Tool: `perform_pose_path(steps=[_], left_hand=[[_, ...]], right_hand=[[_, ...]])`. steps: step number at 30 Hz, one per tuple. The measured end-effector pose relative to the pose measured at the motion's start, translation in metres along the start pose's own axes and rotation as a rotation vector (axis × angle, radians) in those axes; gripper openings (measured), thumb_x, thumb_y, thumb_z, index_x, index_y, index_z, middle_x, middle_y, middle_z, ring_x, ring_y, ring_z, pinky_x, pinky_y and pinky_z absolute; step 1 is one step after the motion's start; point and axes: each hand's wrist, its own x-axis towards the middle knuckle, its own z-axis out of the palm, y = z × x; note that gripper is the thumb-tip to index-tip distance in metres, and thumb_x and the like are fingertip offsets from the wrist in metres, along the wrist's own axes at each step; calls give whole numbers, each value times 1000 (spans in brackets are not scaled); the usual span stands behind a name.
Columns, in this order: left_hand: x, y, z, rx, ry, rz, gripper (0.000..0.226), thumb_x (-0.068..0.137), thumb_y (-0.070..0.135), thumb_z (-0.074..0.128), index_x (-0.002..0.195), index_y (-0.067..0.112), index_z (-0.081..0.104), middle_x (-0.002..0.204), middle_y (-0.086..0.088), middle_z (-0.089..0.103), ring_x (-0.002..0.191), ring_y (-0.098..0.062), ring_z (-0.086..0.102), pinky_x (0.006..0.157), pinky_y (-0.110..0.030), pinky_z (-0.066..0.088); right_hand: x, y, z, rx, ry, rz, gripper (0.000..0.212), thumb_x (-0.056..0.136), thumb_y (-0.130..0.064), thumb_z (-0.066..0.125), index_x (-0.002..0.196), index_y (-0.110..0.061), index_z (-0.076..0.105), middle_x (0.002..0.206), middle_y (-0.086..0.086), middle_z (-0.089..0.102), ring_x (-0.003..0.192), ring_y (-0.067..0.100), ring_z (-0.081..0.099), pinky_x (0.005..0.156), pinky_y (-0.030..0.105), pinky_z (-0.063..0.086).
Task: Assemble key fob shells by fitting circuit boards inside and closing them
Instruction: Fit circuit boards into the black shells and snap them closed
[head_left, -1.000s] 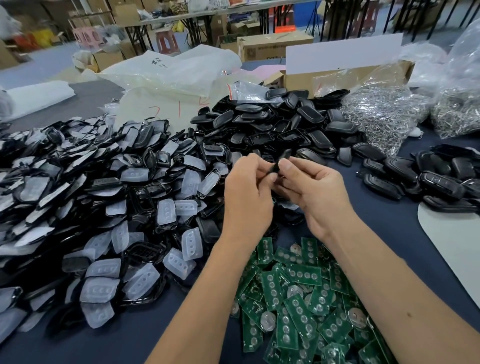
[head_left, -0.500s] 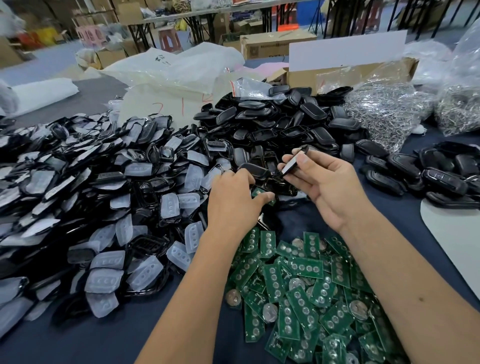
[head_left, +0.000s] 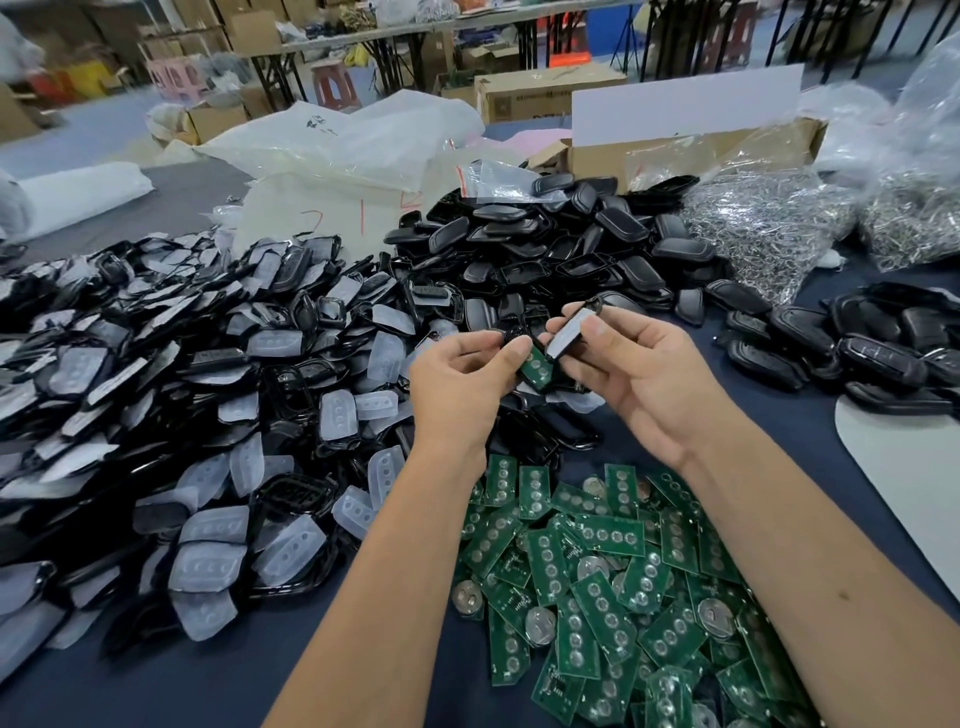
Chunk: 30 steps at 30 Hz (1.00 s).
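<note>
1. Two bare forearms reach forward from the bottom edge, over a dark blue table (head_left: 223, 670).
2. Nearest the viewer, between and under the forearms, lies a loose heap of green circuit boards (head_left: 602, 582), each with a row of round contact pads; some show a silver coin cell.
3. To the left spreads a wide heap of black shell halves fitted with translucent button pads (head_left: 208, 415).
4. Above the table, at mid-height, the left hand (head_left: 457, 384) pinches one green circuit board (head_left: 536, 368) between thumb and curled fingers, together with a small black part that I cannot make out.
5. Just beside it, the right hand (head_left: 639, 379) grips a black key fob shell half (head_left: 571, 330) between thumb and fingers, its pale grey inner pad turned towards the viewer. The board's upper end sits right against the lower end of the shell; whether it is seated inside I cannot tell.
6. Beyond the hands rises a pile of plain black shell covers (head_left: 561, 244).
7. At the right, closed black key fobs (head_left: 872, 343) lie together beside a pale grey mat (head_left: 898, 467).
8. Further back sit clear bags of silver metal rings (head_left: 769, 223), a cardboard box (head_left: 696, 145) and white plastic sacks (head_left: 343, 140).
9. Farthest away are folding tables, cartons and stools, all blurred.
</note>
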Motion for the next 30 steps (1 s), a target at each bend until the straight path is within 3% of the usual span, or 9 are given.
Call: perform_pose_path(steps=[3, 6, 10, 12, 16, 22, 26, 30], left_hand=[[-3, 3, 3, -142, -124, -131, 27, 87, 11, 81, 108, -4, 74, 98, -15, 79, 89, -20, 78, 78, -23, 61], [-6, 5, 5, -155, -194, -178, 26, 87, 3, 78, 111, -5, 72, 107, -20, 77, 92, -22, 76, 81, -25, 61], [-7, 7, 6, -170, -247, -205, 20, 99, 3, 65, 118, 4, 68, 105, -21, 77, 88, -31, 77, 72, -35, 65], [-6, 7, 6, -182, -197, -205, 15, 102, 7, 62, 117, 9, 67, 102, -19, 77, 81, -35, 78, 64, -35, 64], [-3, 4, 4, -150, -55, -146, 13, 101, 7, 65, 112, 10, 69, 102, -14, 70, 66, -21, 76, 67, -32, 64], [-2, 9, 1, -116, -42, -151, 20, 95, -5, 67, 102, 13, 73, 107, -20, 73, 79, -26, 73, 62, -27, 62], [-3, 8, 0, -61, -40, -128, 10, 94, 0, 72, 102, 6, 71, 99, -17, 73, 66, -19, 75, 62, -26, 62], [-3, 5, 1, -31, -34, -97, 10, 92, 3, 75, 93, 12, 70, 90, -10, 70, 60, -14, 73, 64, -28, 62]], right_hand=[[1, 4, 1, -23, 34, -56, 32, 97, -9, 62, 125, 5, 65, 116, 18, 75, 113, 31, 72, 97, 37, 60], [2, 7, 4, 17, 59, -84, 26, 101, -3, 58, 124, 6, 65, 113, 19, 74, 105, 27, 74, 85, 30, 61], [4, 4, 1, 68, 81, -90, 22, 102, -5, 57, 120, 2, 67, 115, 18, 73, 108, 24, 74, 86, 27, 61], [4, 2, -3, 63, 72, -84, 21, 102, -8, 57, 118, 0, 68, 113, 15, 73, 109, 24, 72, 91, 32, 61], [3, -2, -9, -12, -7, -49, 31, 91, -17, 65, 117, -2, 71, 110, 11, 72, 104, 22, 69, 91, 32, 60], [3, 2, -12, -126, -70, 33, 34, 87, -16, 68, 116, 0, 72, 105, 14, 77, 98, 25, 73, 90, 34, 62], [3, 2, -13, -129, -72, 40, 36, 86, -16, 69, 117, 1, 72, 108, 15, 76, 102, 26, 72, 99, 41, 60], [3, 2, -12, -115, -63, 46, 37, 85, -15, 69, 117, 3, 71, 108, 17, 76, 101, 28, 72, 97, 42, 61]])
